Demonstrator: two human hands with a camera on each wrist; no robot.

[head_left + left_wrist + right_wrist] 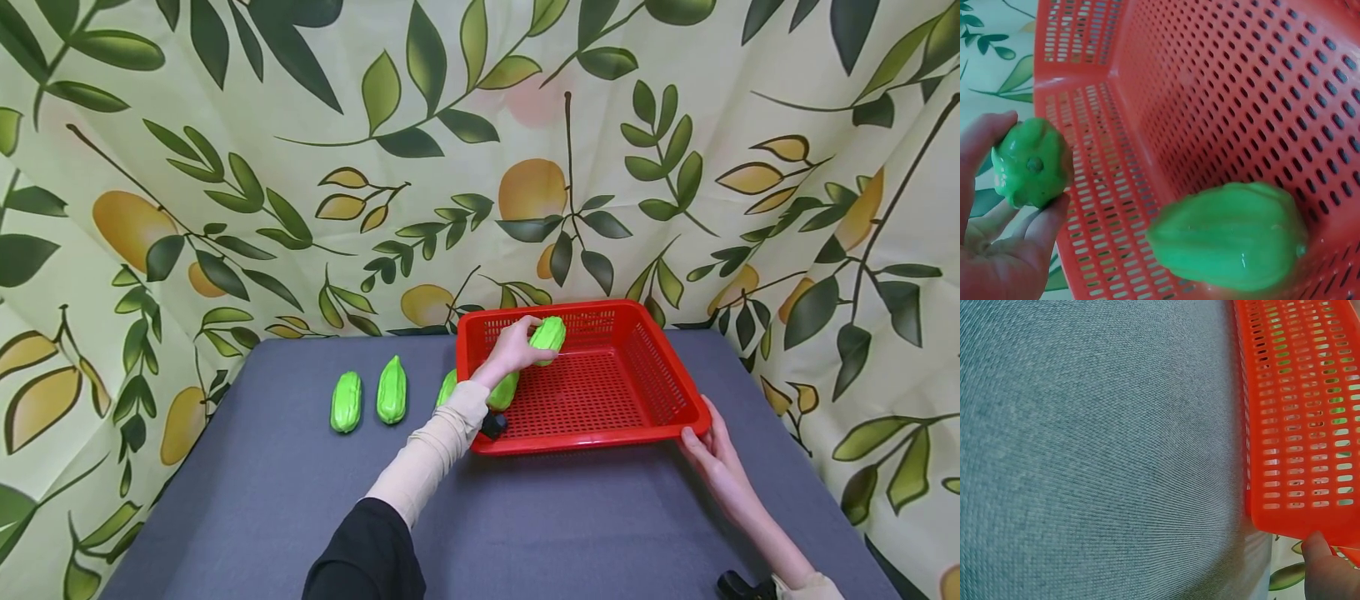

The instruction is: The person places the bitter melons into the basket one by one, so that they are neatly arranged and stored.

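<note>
My left hand (514,348) pinches a green ridged gourd (549,337) between thumb and fingers, over the left part of a red plastic basket (585,437). In the left wrist view the held gourd (1034,164) shows its stem end. A second gourd (1229,237) lies in the basket against its perforated wall, partly behind my left wrist in the head view. At the basket's front right corner, my right hand (718,458) grips the rim, thumb on the near side. The right wrist view shows that thumb (1329,569) at the corner of the basket wall (1297,456).
Two more gourds, one (346,402) beside the other (392,390), lie on the grey cloth-covered table (262,500) to the left. Another gourd (446,387) lies just left of the basket, partly hidden by my left forearm. A leaf-patterned curtain (465,167) hangs behind the table.
</note>
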